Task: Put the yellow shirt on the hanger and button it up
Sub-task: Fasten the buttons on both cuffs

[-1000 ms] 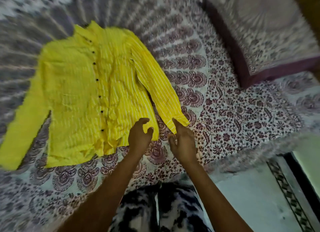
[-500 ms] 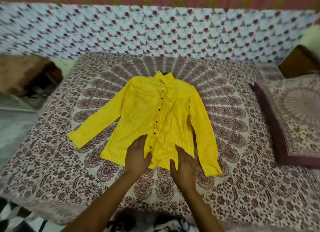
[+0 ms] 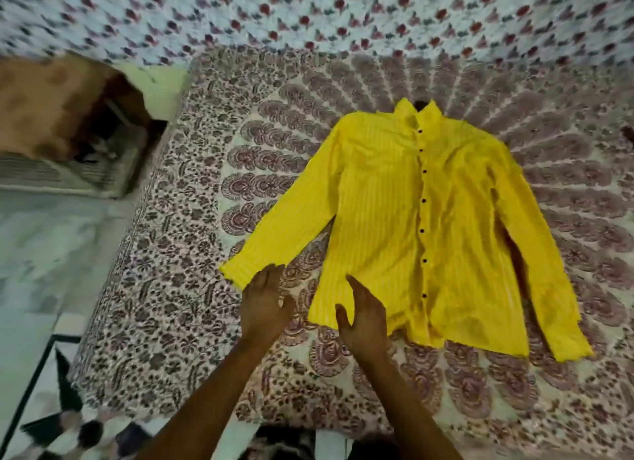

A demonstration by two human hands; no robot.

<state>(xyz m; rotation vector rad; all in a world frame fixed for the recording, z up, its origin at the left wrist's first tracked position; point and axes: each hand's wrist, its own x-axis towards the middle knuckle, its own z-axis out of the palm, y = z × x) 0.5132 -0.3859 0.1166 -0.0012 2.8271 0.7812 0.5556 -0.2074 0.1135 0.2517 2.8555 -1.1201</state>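
Note:
The yellow striped shirt [image 3: 422, 226] lies flat on the bed, front up, with a row of dark buttons down its middle and both sleeves spread out. A dark bit of the hanger [image 3: 420, 105] pokes out at the collar. My left hand [image 3: 264, 305] hovers with straight fingers just below the cuff of the left sleeve. My right hand [image 3: 362, 317] is at the shirt's lower left hem, fingers straight, thumb apart. Neither hand holds anything.
The bed is covered by a patterned sheet [image 3: 192, 288] whose left edge drops to a pale floor [image 3: 51, 253]. A printed cloth [image 3: 308, 13] hangs behind the bed. A brown object and a striped mat [image 3: 61, 171] lie at the left.
The view has swung left, so the shirt now sits right of centre. Both hands have shifted from the hem's middle toward the shirt's left side and left sleeve cuff.

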